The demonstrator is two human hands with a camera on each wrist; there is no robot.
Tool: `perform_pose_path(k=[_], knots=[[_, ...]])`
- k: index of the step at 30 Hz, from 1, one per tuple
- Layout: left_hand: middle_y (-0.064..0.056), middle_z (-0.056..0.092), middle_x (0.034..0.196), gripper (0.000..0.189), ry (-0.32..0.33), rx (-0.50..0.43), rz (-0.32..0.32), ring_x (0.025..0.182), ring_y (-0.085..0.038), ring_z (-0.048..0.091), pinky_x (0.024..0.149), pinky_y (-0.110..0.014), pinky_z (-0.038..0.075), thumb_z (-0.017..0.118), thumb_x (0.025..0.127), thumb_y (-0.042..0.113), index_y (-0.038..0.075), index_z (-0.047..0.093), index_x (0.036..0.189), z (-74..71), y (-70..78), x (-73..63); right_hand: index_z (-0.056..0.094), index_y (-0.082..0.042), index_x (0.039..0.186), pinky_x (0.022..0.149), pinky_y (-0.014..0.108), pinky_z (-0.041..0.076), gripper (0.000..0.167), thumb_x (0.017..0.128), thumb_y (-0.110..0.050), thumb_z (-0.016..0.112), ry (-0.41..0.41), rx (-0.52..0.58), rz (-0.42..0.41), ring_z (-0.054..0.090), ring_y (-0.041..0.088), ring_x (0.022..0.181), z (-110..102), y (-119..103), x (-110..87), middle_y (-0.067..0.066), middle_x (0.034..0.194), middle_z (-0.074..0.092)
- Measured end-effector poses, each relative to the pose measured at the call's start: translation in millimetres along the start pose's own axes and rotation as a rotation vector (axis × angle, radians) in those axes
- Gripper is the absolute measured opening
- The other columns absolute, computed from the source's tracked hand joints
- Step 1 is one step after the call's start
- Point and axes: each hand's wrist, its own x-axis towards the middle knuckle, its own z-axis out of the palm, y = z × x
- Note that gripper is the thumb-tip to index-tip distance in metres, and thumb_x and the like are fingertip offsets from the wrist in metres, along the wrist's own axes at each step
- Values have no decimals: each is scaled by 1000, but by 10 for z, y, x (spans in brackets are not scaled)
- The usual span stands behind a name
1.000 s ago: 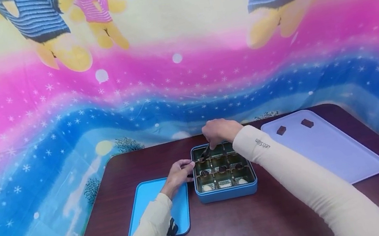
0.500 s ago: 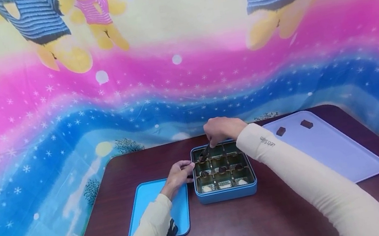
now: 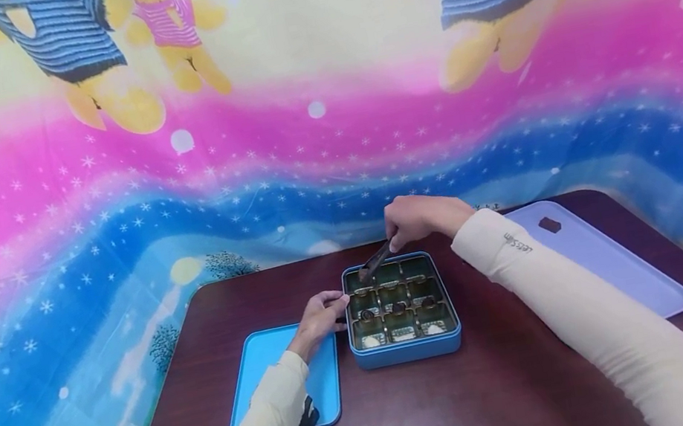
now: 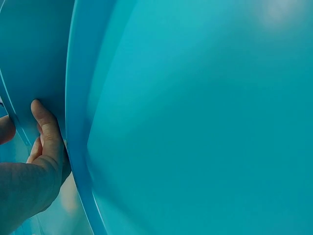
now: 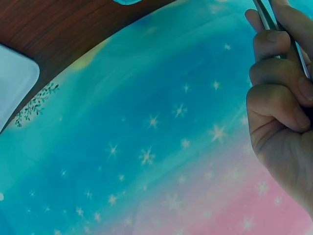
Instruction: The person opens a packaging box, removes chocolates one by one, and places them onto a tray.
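A blue tin (image 3: 409,353) with a gold-coloured divided insert stands open in the middle of the table. My left hand (image 3: 321,320) rests against its left side, thumb at the rim and fingers along the outer wall. In the left wrist view, the tin's side wall (image 4: 49,58) shows beside those fingers. My right hand (image 3: 420,218) holds metal tongs (image 3: 378,259) by the upper part, above the back of the tin. Their tips slant down to the back left compartment; whether anything is between them is too small to tell. Dark round pieces (image 3: 397,307) show in the tin.
A light blue lid (image 3: 257,355) lies left of the tin, partly under my left forearm, with a black item (image 3: 308,416) near it. A lavender tray (image 3: 622,271) at the right bears a brown chocolate block (image 3: 550,225). A patterned cloth (image 3: 334,169) hangs behind the table.
My right hand has risen and moved right, tilting the tongs flatter over the tin. My right sleeve now covers one of the tray's two blocks. My left hand stays on the tin.
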Motion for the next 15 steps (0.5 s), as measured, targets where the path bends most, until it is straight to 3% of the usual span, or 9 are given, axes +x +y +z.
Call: perform_pose_path(k=[6, 15], knots=[[-19, 64, 118, 42, 0, 2, 2, 99, -25, 68, 78, -40, 61, 59, 102, 22, -4, 53, 135, 0, 7, 2, 80, -11, 103, 58, 25, 37, 17, 94, -22, 71, 41, 74, -9, 39, 9, 57, -63, 181, -174, -2, 81, 71], [-19, 64, 118, 43, 1, 5, 3, 101, -25, 68, 78, -40, 61, 60, 102, 22, -4, 53, 135, 4, -3, -3, 77, -6, 110, 62, 27, 44, 23, 94, -22, 70, 92, 122, 25, 51, 11, 61, -101, 525, -507, 10, 103, 75]])
